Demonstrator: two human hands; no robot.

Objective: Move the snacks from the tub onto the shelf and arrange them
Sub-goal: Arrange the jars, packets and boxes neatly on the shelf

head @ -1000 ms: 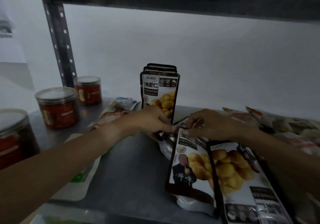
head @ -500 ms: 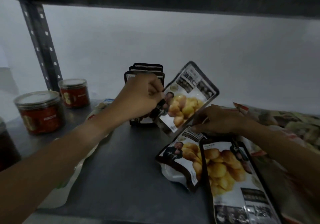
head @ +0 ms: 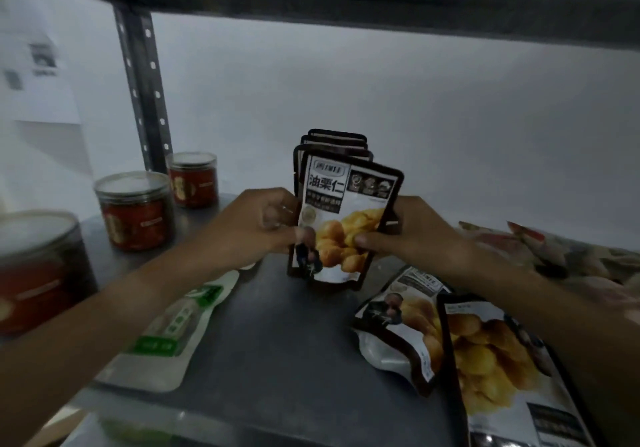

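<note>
Head view looks down onto a grey metal shelf [head: 277, 335], with both forearms reaching in from the lower corners. At the centre of the frame the left hand [head: 252, 228] and the right hand [head: 405, 232] grip one chestnut snack pouch [head: 346, 218] between them, each thumb pressed on its printed front and the fingers curled behind its side edges. The pouch stands upright, its bottom edge at or just above the shelf surface; which of the two cannot be told. Directly behind it, touching or nearly so, a row of standing pouches [head: 334, 141] of the same kind shows only its dark top edges. At the lower right of the frame two more chestnut pouches lie flat: a smaller flat pouch [head: 398, 329] and, overlapping its right side, a larger flat pouch [head: 498, 370] that runs to the bottom edge. A green and white packet [head: 173, 335] lies flat at the lower left, partly under the left forearm. Along the left side stand three red jars with pale lids: a near jar [head: 38, 270], a middle jar [head: 133, 209] and a far jar [head: 192, 178] beside the perforated shelf post [head: 143, 93]. Patterned bags [head: 554, 252] are heaped at the right edge.
</note>
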